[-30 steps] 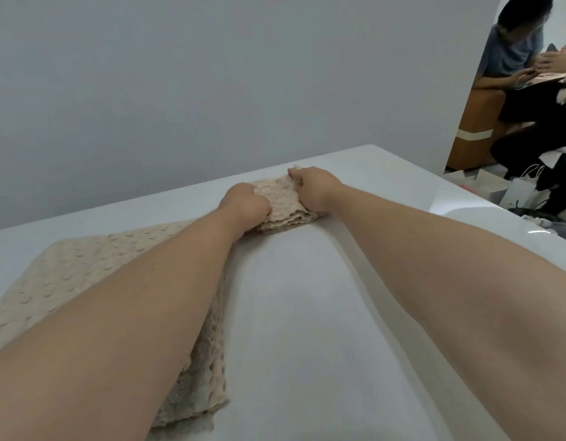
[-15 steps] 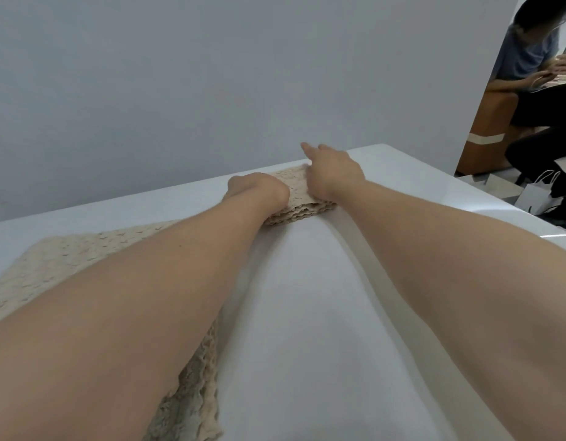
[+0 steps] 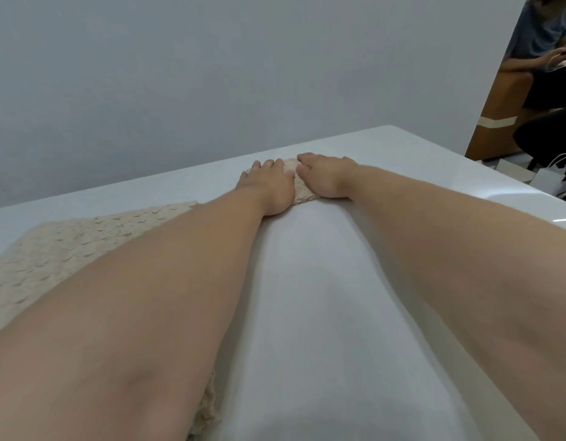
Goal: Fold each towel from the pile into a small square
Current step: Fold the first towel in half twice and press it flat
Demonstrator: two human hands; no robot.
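Near the middle of the frame, toward the far edge of the white table [image 3: 307, 297], the small folded towel [image 3: 300, 190] lay under both hands. The left hand [image 3: 269, 186] and right hand [image 3: 326, 179] pressed flat on it side by side, fingers stretched out. At lower left, the pile of beige towels [image 3: 68, 246] lay partly beneath the left forearm. A seated person [image 3: 542, 33] showed at upper right.

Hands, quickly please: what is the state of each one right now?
Left hand: open, fingers straight, pressing on the folded towel.
Right hand: open, pressing flat on the same towel.
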